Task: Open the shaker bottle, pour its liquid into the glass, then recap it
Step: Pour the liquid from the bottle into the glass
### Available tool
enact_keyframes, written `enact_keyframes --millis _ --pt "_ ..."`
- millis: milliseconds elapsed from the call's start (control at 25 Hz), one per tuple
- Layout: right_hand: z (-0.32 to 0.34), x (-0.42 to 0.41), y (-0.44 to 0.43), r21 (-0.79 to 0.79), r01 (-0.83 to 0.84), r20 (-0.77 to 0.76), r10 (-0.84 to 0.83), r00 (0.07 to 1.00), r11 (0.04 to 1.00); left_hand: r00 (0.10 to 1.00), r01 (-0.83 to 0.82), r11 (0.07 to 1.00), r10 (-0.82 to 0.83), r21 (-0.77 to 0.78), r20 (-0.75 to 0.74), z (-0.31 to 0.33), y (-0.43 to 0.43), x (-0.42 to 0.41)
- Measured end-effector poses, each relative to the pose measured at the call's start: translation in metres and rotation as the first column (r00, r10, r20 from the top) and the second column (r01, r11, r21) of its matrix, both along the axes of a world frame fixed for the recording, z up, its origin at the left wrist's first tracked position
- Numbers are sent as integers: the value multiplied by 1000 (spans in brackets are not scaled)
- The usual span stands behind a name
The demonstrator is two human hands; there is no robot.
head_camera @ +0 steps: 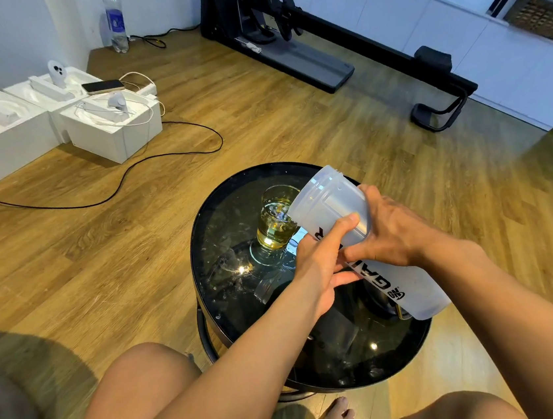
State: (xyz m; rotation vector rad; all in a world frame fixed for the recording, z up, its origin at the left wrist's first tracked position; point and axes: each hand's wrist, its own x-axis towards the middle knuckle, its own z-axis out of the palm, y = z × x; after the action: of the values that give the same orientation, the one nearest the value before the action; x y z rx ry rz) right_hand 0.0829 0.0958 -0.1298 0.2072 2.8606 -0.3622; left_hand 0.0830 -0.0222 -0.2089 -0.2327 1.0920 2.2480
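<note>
both hands, left hand [323, 266] and right hand [391, 230], wrap fingers around an uncapped shaker bottle [357, 234], tilted over a glass [275, 223] of yellow liquid on the black tabletop [230, 300].

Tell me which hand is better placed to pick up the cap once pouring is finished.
Probably the left hand. It only steadies the lower side of the shaker bottle, while the right hand wraps its body and carries it over the glass. The cap itself is not clearly visible.
</note>
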Motion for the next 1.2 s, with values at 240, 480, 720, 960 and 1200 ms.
enact_keyframes --millis 240,480,720,960,1200 --pt "0 0 0 2 -6 6 6 1000 1000 1000 -1 1000 1 -6 4 0 0 0" --pt "-1 0 1 -9 0 0 0 1000 1000 1000 -6 1000 6 -7 6 0 0 0" --pt "-1 -1 1 0 -3 7 3 1000 1000 1000 -4 1000 5 -11 8 1 0 0" --pt "0 -1 0 5 1 7 -1 1000 1000 1000 -9 1000 9 -5 16 3 0 0" --pt "0 -2 0 8 0 13 0 1000 1000 1000 -6 1000 6 -3 19 5 0 1"
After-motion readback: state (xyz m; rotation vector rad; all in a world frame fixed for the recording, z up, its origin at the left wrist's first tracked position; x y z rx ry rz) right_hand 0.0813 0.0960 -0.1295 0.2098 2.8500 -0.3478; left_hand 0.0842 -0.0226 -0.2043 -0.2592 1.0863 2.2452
